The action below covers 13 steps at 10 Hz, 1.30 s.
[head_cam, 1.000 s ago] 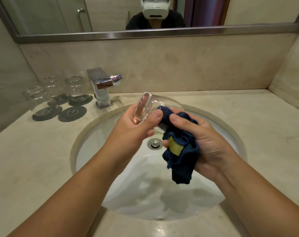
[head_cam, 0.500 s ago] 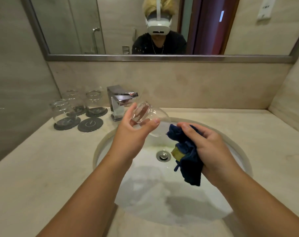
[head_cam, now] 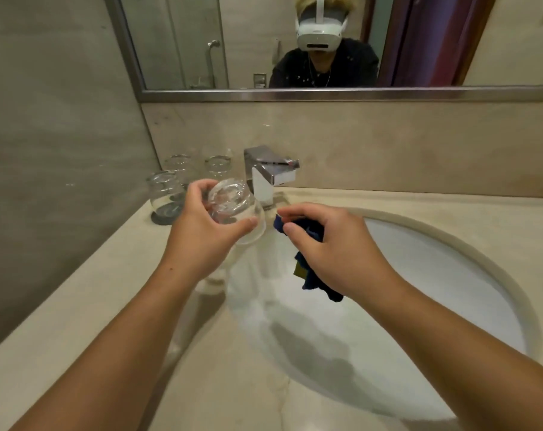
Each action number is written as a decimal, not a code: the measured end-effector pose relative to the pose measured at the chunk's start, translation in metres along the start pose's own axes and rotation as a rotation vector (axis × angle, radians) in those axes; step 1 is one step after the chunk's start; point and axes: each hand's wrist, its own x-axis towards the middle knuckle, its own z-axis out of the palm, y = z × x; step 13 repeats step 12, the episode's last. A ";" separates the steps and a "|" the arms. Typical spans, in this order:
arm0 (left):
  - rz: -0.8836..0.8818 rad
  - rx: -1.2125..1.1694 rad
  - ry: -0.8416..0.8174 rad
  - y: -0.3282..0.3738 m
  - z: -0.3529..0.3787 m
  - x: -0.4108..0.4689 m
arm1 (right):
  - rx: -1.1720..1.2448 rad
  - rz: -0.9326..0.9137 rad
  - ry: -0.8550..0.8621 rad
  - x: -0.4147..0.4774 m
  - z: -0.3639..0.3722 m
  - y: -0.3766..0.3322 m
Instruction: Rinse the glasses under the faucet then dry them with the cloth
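My left hand (head_cam: 201,231) grips a clear round glass (head_cam: 233,206), held upside down with its base up, over the left rim of the sink. My right hand (head_cam: 329,244) holds a bunched dark blue cloth (head_cam: 307,275) just right of the glass, apart from it, above the basin. The chrome faucet (head_cam: 267,175) stands right behind the glass; no water runs from it. Three more clear glasses stand upside down at the back left: one in front (head_cam: 164,191) on a dark coaster, and two behind it (head_cam: 178,166) (head_cam: 218,166).
The white oval sink (head_cam: 435,275) fills the right of the beige stone counter (head_cam: 77,321). A grey wall closes the left side. A mirror (head_cam: 264,42) hangs above the backsplash and shows a person wearing a headset.
My left hand has carried the glass to the left, away from the cloth and toward the other glasses, and turned it base up. My right hand followed with the cloth.
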 end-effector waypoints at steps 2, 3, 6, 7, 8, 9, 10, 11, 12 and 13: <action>-0.036 0.118 0.110 -0.027 -0.020 0.038 | -0.159 -0.154 -0.077 0.015 0.029 0.009; -0.062 0.162 0.127 -0.037 -0.019 0.056 | -0.209 -0.193 -0.079 0.020 0.037 0.017; -0.073 0.226 0.141 -0.053 -0.007 0.086 | -0.159 -0.119 -0.141 0.024 0.039 0.035; -0.080 0.244 0.139 -0.055 -0.005 0.092 | -0.148 -0.116 -0.147 0.027 0.040 0.039; -0.090 0.258 0.135 -0.058 -0.004 0.095 | -0.140 -0.091 -0.141 0.030 0.042 0.039; -0.086 0.263 0.139 -0.061 -0.003 0.095 | -0.127 -0.096 -0.146 0.030 0.042 0.040; -0.070 0.270 0.120 -0.064 -0.002 0.095 | -0.122 -0.084 -0.146 0.030 0.042 0.039; -0.046 0.261 0.106 -0.064 -0.005 0.093 | -0.127 -0.089 -0.137 0.027 0.038 0.034; -0.051 0.268 0.120 -0.055 -0.010 0.085 | -0.084 -0.080 -0.119 0.023 0.034 0.029; -0.051 0.268 0.120 -0.055 -0.010 0.085 | -0.084 -0.080 -0.119 0.023 0.034 0.029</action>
